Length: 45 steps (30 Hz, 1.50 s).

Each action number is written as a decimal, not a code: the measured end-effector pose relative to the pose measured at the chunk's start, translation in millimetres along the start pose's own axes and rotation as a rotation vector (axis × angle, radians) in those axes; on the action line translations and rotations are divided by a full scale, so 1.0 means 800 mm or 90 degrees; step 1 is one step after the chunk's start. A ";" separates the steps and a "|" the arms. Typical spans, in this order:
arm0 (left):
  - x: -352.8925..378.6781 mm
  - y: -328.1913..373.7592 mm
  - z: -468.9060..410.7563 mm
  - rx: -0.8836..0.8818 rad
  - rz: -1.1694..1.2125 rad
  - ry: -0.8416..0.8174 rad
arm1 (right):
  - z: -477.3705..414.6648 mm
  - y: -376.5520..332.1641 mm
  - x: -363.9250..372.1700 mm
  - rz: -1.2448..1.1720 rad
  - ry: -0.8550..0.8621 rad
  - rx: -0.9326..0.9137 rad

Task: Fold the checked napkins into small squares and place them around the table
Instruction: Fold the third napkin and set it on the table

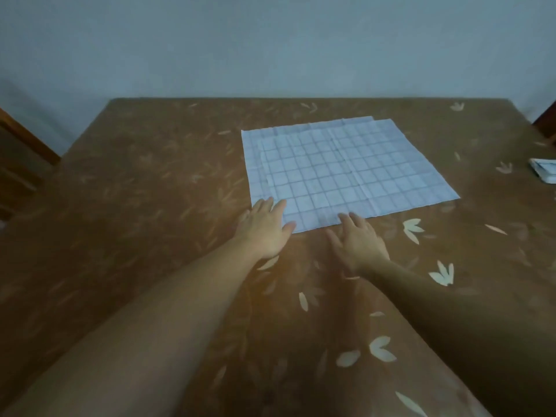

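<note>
Arms stretch forward, palms down. The left hand [264, 227] lies flat, fingers spread wide, on the near left corner of the checked napkin [346, 170]. The right hand [358, 242], fingers straight, holding nothing, touches its near edge. The napkin lies unfolded mid-bench [150, 176], well apart from a folded napkin [544, 173] at the right edge.

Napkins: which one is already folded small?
The small napkin at the right edge of the table, a compact bundle partly cut off by the frame. The spread napkins lie flat, stacked mid-table.
</note>
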<state>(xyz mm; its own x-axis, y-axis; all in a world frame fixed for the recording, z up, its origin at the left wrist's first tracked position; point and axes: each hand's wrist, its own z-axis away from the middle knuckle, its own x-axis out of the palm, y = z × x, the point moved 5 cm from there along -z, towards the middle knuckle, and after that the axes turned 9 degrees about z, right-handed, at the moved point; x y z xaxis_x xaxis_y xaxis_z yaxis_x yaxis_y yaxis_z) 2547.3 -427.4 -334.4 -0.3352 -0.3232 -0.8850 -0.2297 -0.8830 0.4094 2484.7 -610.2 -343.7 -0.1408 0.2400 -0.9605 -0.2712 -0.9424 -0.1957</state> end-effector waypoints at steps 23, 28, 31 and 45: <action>0.061 -0.029 -0.164 0.006 0.036 0.174 | -0.202 0.023 0.042 0.098 0.092 0.006; 0.052 -0.025 -0.156 0.031 0.088 0.218 | -0.184 0.020 0.034 0.009 0.209 -0.001; 0.045 -0.026 -0.141 0.088 0.096 0.255 | -0.170 0.014 0.044 -0.025 0.182 -0.007; -0.008 -0.058 -0.021 0.313 0.173 0.263 | -0.104 -0.049 0.027 0.005 0.219 -0.255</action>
<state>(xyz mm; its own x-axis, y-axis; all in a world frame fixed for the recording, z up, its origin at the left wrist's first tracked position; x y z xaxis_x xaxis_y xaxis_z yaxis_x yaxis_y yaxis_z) 2575.2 -390.1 -351.1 -0.0869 -0.7001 -0.7087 -0.6067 -0.5271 0.5951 2571.7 -587.8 -373.3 0.1975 0.2055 -0.9585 0.1239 -0.9752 -0.1835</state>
